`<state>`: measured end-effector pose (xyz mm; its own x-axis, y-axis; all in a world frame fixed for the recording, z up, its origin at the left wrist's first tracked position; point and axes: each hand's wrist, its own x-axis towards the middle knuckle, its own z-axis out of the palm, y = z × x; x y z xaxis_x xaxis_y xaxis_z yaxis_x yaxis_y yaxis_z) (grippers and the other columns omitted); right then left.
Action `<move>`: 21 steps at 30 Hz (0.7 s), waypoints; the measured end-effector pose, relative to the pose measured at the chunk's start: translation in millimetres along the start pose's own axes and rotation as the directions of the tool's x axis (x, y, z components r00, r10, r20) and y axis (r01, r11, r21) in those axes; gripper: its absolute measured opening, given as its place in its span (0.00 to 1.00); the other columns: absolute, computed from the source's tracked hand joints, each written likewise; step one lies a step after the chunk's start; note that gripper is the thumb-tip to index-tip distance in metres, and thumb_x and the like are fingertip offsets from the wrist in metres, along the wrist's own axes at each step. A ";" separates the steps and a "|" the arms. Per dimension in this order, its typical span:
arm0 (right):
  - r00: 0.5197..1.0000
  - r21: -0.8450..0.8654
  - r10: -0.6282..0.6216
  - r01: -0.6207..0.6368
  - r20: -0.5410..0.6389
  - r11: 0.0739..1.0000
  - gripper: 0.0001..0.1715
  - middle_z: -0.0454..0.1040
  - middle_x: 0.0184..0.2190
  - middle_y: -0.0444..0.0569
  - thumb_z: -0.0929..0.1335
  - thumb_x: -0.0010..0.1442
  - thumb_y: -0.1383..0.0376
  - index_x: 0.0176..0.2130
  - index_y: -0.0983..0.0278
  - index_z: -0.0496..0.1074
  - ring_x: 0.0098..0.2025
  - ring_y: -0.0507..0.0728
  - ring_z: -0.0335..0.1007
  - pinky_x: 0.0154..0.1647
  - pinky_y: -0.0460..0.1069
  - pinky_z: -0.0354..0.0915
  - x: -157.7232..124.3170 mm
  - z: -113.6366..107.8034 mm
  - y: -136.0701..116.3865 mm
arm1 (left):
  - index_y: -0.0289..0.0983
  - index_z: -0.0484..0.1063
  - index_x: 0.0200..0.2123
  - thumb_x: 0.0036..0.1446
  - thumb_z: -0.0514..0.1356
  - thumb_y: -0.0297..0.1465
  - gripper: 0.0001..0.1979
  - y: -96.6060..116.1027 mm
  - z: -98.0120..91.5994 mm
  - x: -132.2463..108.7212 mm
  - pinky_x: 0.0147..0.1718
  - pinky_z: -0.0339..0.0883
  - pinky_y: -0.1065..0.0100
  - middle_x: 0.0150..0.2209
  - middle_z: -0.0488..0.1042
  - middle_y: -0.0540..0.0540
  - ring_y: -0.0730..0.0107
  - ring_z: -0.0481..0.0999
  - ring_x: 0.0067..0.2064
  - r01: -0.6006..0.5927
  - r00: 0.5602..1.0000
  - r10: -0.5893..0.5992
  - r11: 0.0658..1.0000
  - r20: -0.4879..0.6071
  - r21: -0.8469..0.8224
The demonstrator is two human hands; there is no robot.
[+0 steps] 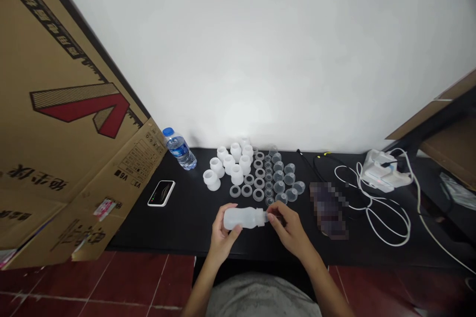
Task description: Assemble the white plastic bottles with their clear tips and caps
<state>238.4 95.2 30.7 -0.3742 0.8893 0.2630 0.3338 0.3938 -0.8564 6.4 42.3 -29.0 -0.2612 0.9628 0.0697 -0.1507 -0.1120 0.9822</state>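
A frosted white baby bottle [243,218] lies sideways above the table's front edge, its neck pointing right. Wrapped round its body is my left hand [223,237], closed. My right hand [288,228] pinches a small translucent nipple-like tip [266,216] at the bottle's mouth; the fingers partly hide it. Just beyond my hands lie several translucent rings [258,194] and, to their right, several clear domed caps [291,194]. Behind on the left stand several short white bottles [212,180]. Smaller clear pieces [268,185] line up between rings and caps.
On the black table [201,223] are a water bottle [179,149] and a white-edged device [161,193] at left. A blurred-out dark object [329,210], white cables [390,237] and a white power adapter [385,171] lie at right. A large cardboard box [70,124] borders the left side.
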 end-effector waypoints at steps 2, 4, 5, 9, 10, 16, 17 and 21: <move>1.000 0.003 -0.014 0.014 0.028 1.000 0.13 0.76 0.36 0.46 0.66 0.78 0.55 0.44 0.60 0.73 0.36 0.56 0.72 0.38 0.48 0.66 -0.6 -0.7 -1.9 | 0.40 0.77 0.55 0.54 0.75 0.47 0.30 0.0 0.1 0.0 0.41 0.78 0.64 0.51 0.77 0.40 0.56 0.80 0.46 0.007 1.000 -0.007 1.000 -0.004 -0.001; 0.999 -0.026 -0.038 0.038 0.003 0.999 0.17 0.73 0.32 0.45 0.64 0.79 0.55 0.39 0.60 0.71 0.32 0.55 0.69 0.35 0.48 0.64 -0.4 2.1 -0.8 | 0.40 0.77 0.55 0.54 0.76 0.46 0.29 0.1 0.5 -0.1 0.43 0.78 0.64 0.50 0.77 0.40 0.56 0.80 0.46 -0.002 1.000 0.002 1.000 0.007 0.018; 0.998 -0.050 -0.050 0.048 -0.026 0.998 0.20 0.71 0.29 0.44 0.63 0.79 0.56 0.35 0.59 0.70 0.30 0.54 0.66 0.33 0.48 0.63 -0.1 4.4 0.8 | 0.40 0.77 0.55 0.54 0.76 0.46 0.29 0.1 0.8 -0.1 0.44 0.77 0.64 0.50 0.77 0.41 0.56 0.80 0.46 -0.012 1.000 0.012 0.999 0.014 0.032; 0.994 -0.111 -0.059 0.048 -0.097 0.993 0.29 0.66 0.23 0.43 0.61 0.81 0.56 0.26 0.59 0.63 0.26 0.54 0.62 0.29 0.49 0.58 1.0 11.7 6.8 | 0.39 0.78 0.54 0.54 0.76 0.45 0.28 0.1 1.4 -0.4 0.46 0.77 0.63 0.50 0.78 0.41 0.56 0.80 0.47 -0.031 0.999 0.029 0.997 0.023 0.064; 0.995 -0.104 -0.048 0.039 -0.091 0.994 0.29 0.66 0.23 0.43 0.61 0.81 0.56 0.26 0.59 0.64 0.26 0.54 0.63 0.29 0.49 0.59 1.0 11.4 6.8 | 0.39 0.78 0.54 0.54 0.76 0.46 0.28 0.1 1.3 -0.5 0.46 0.77 0.63 0.50 0.78 0.41 0.56 0.80 0.47 -0.026 0.999 0.025 0.998 0.021 0.062; 1.000 0.006 -0.013 0.013 0.014 1.000 0.14 0.76 0.36 0.46 0.64 0.78 0.55 0.45 0.59 0.74 0.36 0.56 0.72 0.37 0.48 0.67 0.6 -1.9 -4.3 | 0.39 0.77 0.55 0.55 0.75 0.46 0.29 -0.2 0.3 0.4 0.42 0.77 0.65 0.49 0.77 0.41 0.57 0.80 0.45 -0.016 1.000 0.016 0.999 0.015 0.034; 0.999 0.013 -0.016 0.016 0.029 1.000 0.12 0.77 0.37 0.47 0.65 0.78 0.56 0.45 0.59 0.73 0.36 0.56 0.72 0.38 0.48 0.68 0.8 -3.1 -5.6 | 0.39 0.77 0.55 0.55 0.75 0.46 0.29 -0.2 0.5 0.6 0.42 0.77 0.65 0.49 0.77 0.41 0.57 0.80 0.45 -0.018 1.000 0.018 0.999 0.011 0.034; 0.999 0.028 -0.017 0.016 0.028 0.999 0.12 0.76 0.35 0.45 0.65 0.78 0.57 0.42 0.60 0.72 0.34 0.55 0.71 0.37 0.48 0.67 2.3 -1.0 -4.4 | 0.40 0.76 0.55 0.56 0.75 0.46 0.29 0.5 1.5 1.5 0.40 0.78 0.65 0.49 0.77 0.41 0.57 0.80 0.45 -0.002 1.000 0.002 1.000 0.004 0.028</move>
<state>237.0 95.7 35.6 -0.4035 0.8756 0.2654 0.3033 0.4016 -0.8641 7.5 44.1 -28.2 -0.2578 0.9635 0.0727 -0.1230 -0.1073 0.9866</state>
